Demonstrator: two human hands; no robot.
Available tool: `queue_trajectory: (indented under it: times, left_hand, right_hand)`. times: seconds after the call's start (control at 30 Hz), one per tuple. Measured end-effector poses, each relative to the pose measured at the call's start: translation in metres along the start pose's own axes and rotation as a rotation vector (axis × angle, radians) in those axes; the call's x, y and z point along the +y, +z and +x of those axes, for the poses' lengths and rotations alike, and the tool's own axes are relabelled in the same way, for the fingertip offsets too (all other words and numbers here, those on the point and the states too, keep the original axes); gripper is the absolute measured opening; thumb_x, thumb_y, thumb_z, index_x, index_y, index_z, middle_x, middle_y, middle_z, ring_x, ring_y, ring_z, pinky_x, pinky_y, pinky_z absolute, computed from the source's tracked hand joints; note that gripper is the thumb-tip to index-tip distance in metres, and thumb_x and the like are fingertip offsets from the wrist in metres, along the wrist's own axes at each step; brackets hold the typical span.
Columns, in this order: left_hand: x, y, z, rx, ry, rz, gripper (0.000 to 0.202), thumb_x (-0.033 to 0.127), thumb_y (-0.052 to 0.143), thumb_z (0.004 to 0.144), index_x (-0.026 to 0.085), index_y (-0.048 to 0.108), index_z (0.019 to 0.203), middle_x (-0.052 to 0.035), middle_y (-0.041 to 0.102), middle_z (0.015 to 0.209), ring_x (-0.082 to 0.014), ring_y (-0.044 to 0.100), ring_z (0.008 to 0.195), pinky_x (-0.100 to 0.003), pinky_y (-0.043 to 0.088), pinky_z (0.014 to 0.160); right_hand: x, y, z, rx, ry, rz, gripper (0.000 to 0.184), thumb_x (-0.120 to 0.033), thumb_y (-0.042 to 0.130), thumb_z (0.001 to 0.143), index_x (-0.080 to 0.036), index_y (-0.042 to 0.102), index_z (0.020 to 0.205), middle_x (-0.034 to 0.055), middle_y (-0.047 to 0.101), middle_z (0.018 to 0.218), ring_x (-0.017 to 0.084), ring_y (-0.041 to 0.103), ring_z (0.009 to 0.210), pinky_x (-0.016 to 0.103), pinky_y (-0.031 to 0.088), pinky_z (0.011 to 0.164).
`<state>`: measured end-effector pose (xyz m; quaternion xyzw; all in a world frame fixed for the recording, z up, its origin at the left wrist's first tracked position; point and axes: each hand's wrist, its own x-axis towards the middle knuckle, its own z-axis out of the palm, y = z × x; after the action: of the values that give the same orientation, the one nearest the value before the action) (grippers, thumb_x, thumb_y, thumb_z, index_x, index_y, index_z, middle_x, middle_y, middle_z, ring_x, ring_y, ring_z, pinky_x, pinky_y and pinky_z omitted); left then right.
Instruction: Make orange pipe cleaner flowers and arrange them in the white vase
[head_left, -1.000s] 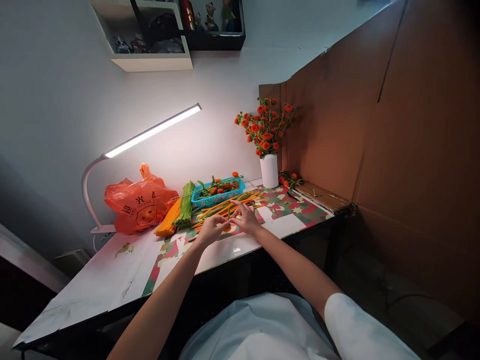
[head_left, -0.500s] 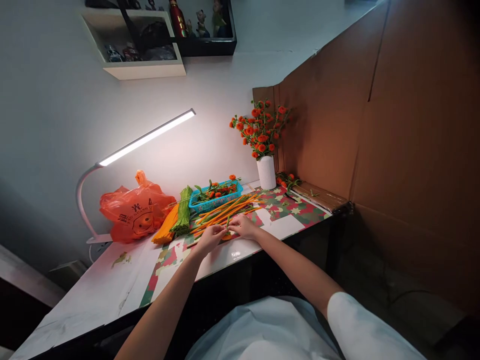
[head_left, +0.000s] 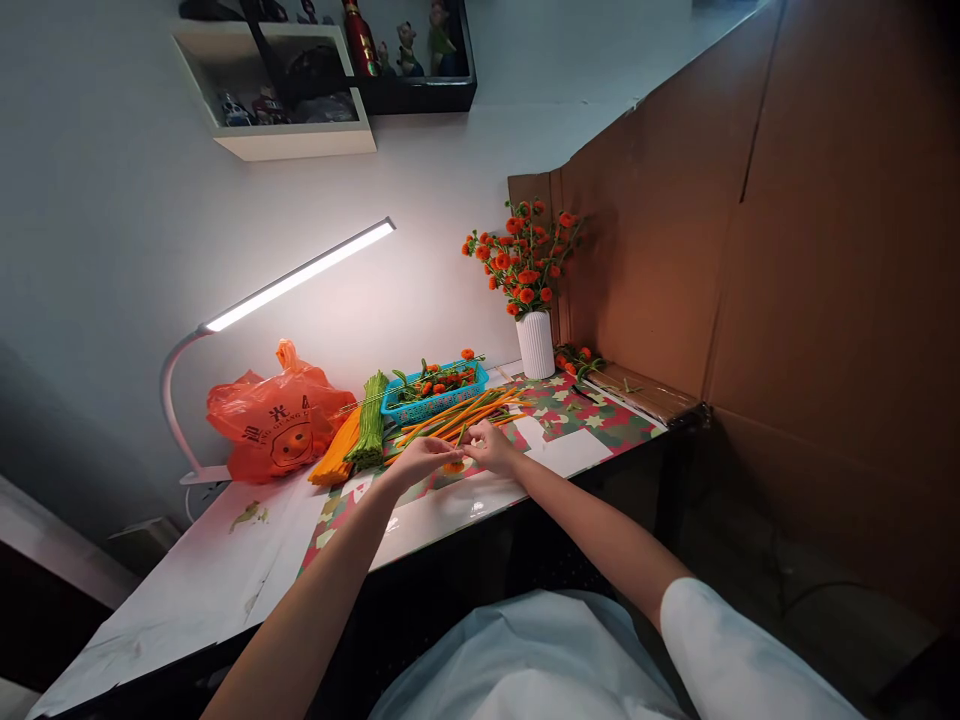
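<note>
Both hands meet at the front of the white-and-camouflage counter: the left hand pinches with its fingertips together, the right hand pinching right opposite, fingertips all but touching. Between them, the small orange-and-green fuzzy piece, its green stem up between the fingers, its orange part just below; the exact grip is too small to make out. Right behind lie loose orange and green fuzzy sticks, spread before a turquoise openwork plastic basket of orange flowers. To the left, a thick green bundle beside an orange bundle; at back right, a white ribbed vase stands upright, full of red-orange blooms!
</note>
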<state>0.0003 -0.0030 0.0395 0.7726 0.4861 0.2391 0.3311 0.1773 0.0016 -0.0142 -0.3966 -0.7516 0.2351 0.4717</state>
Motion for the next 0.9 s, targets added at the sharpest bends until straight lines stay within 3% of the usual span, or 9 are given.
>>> queue_trajectory:
  times: [0.17,0.3,0.43,0.53,0.7,0.9]
  left_hand:
    - [0.006,0.008,0.011,0.186,0.085,0.27,0.022,0.04,0.074,0.056,0.018,0.071,0.058,-0.0046,0.071,0.083,-0.0228,0.064,0.081,-0.03,0.043,0.076]
    - [0.003,0.006,0.009,0.211,0.067,0.237,0.02,0.038,0.074,0.056,0.018,0.07,0.057,-0.004,0.072,0.081,-0.0215,0.063,0.079,-0.03,0.043,0.074]
    - [-0.003,-0.002,0.003,0.072,-0.08,0.047,0.021,0.038,0.075,0.056,0.018,0.072,0.063,-0.0019,0.071,0.07,-0.0182,0.061,0.069,-0.028,0.043,0.068]
    - [-0.006,-0.006,0.002,-0.044,-0.137,-0.079,0.023,0.038,0.076,0.057,0.017,0.073,0.065,-0.0012,0.067,0.061,-0.0158,0.057,0.062,-0.028,0.041,0.063]
    - [-0.009,-0.007,0.004,-0.222,-0.115,-0.221,0.033,0.045,0.08,0.054,0.014,0.07,0.061,-0.0013,0.064,0.06,-0.0118,0.051,0.056,-0.026,0.038,0.059]
    - [-0.007,-0.01,-0.001,-0.341,-0.133,-0.189,0.045,0.057,0.076,0.056,0.013,0.067,0.06,0.0015,0.052,0.047,-0.0091,0.04,0.045,-0.025,0.031,0.049]
  right_hand:
    - [-0.005,-0.001,-0.001,0.043,0.004,-0.183,0.009,-0.017,0.066,0.079,-0.019,0.069,0.071,0.0023,0.066,0.077,0.02,0.05,0.09,0.034,0.028,0.084]
    - [-0.007,-0.003,-0.004,0.023,-0.116,-0.318,0.014,-0.02,0.06,0.086,-0.019,0.069,0.076,0.0029,0.066,0.081,0.019,0.048,0.09,0.035,0.024,0.085]
    - [-0.008,-0.002,-0.006,-0.028,-0.254,-0.338,0.017,-0.021,0.054,0.09,-0.018,0.067,0.08,0.0035,0.064,0.082,0.018,0.046,0.089,0.034,0.024,0.086]
    - [-0.008,-0.002,-0.006,-0.016,-0.205,-0.287,0.015,-0.024,0.057,0.089,-0.018,0.065,0.079,0.0032,0.062,0.079,0.019,0.046,0.088,0.034,0.025,0.087]
    - [-0.005,-0.002,-0.005,-0.054,-0.128,-0.154,0.019,-0.029,0.059,0.088,-0.019,0.068,0.075,0.003,0.063,0.078,0.019,0.047,0.089,0.037,0.027,0.089]
    - [0.005,0.0,-0.001,-0.086,-0.116,0.065,0.023,-0.036,0.063,0.084,-0.019,0.071,0.071,0.0031,0.062,0.075,0.019,0.049,0.089,0.031,0.036,0.083]
